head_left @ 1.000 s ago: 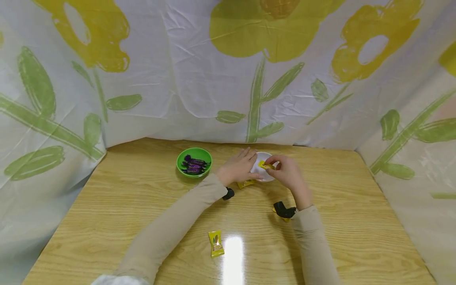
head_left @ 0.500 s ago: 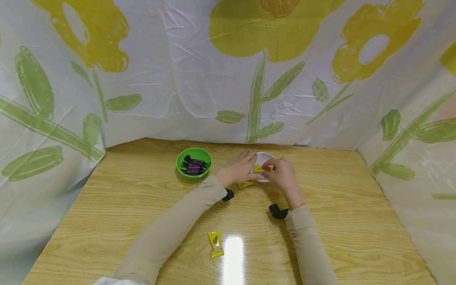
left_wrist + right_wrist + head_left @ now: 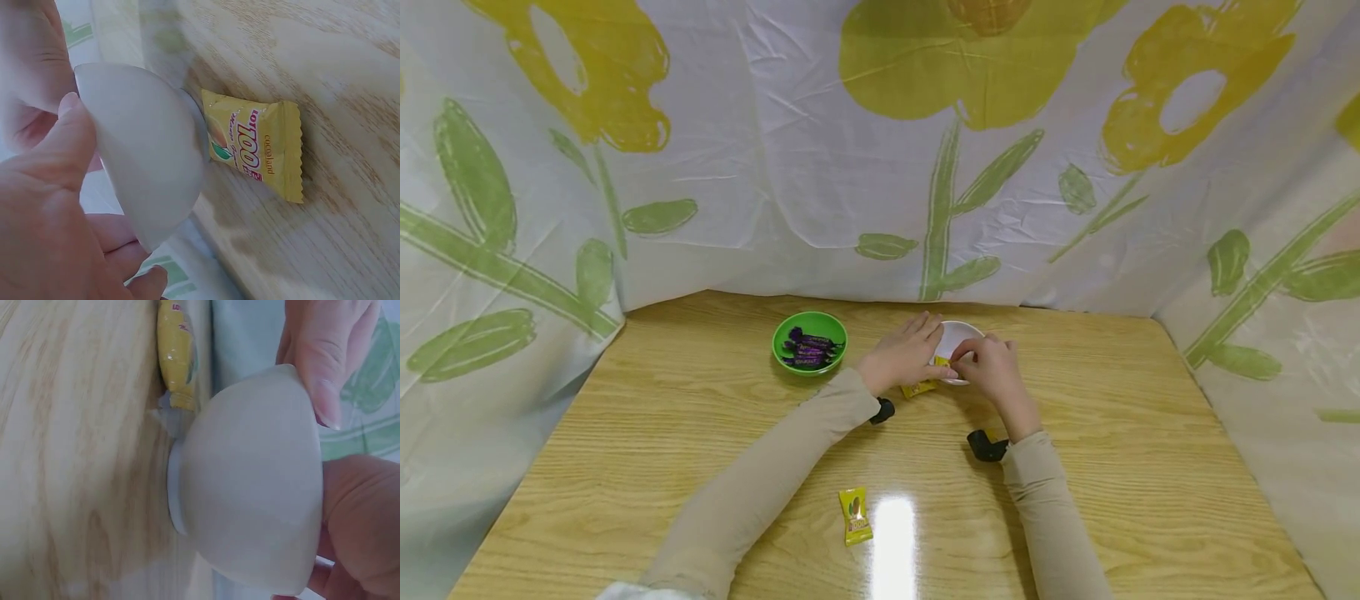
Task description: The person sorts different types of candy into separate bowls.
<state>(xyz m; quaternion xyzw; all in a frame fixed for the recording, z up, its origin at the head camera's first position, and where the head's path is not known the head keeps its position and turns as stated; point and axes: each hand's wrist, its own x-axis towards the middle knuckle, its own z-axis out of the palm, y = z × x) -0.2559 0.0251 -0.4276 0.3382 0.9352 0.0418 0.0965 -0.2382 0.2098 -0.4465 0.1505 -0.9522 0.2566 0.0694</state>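
Note:
A white bowl (image 3: 958, 335) stands at the back of the wooden table. My left hand (image 3: 906, 354) holds it by the rim, with the thumb (image 3: 72, 134) on the near side and the fingers farther round. Over the bowl, my right hand (image 3: 996, 367) has its fingertips down inside, pinching a yellow candy packet (image 3: 942, 362), partly hidden by the fingers. Both wrist views show the bowl's outside, so its contents are hidden there. Another yellow candy packet (image 3: 256, 144), with printed lettering, lies on the table against the bowl's foot, below my left hand.
Left of the white bowl is a green bowl (image 3: 786, 329) with several purple-wrapped candies (image 3: 808, 350). One yellow packet (image 3: 855, 515) lies near the front. A sliver of another packet (image 3: 996, 435) shows beside my right wrist. A flowered curtain (image 3: 820, 192) borders the table.
My right hand has moved slightly left and down, bringing the yellow candy packet from above the white bowl down into it. The left hand has stayed at the bowl's rim.

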